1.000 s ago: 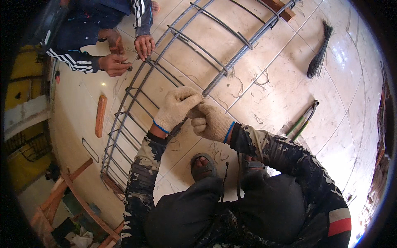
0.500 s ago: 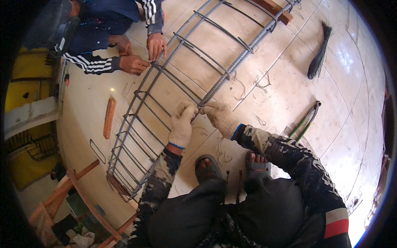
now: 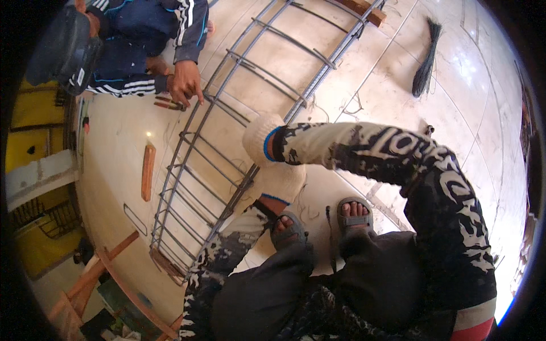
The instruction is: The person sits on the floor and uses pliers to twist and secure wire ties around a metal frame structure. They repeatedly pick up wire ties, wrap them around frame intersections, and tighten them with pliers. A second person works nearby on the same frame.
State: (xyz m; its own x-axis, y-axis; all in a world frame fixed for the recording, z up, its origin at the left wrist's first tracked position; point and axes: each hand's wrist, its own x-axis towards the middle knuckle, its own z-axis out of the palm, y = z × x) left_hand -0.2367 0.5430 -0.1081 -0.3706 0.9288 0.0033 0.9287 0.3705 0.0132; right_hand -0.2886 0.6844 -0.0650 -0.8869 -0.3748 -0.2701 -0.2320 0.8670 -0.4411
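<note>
A long cage of steel reinforcing bars with wire-like cross ties lies diagonally across the floor in front of me. My right hand, in a cream knitted glove with a blue cuff, reaches across to the cage's near long bar. Just below it, also gloved, my left hand is beside the same bar. The hands overlap closely. Fingers of both are hidden behind the gloves' backs and wrists, so I cannot see what they hold. Along the cage's far side, a co-worker's bare hand is beside red-handled pliers.
A bundle of dark tie wire lies on the tiles at upper right. Wooden blocks lie left of the cage and under its far end. Loose wire bits are scattered nearby. My sandalled feet are close to the cage. Timber pieces stand at lower left.
My right hand has moved left and up over the bar, its forearm now crossing the view. My left hand has moved right and down. The co-worker's hands have left the cage joint; pliers now show.
</note>
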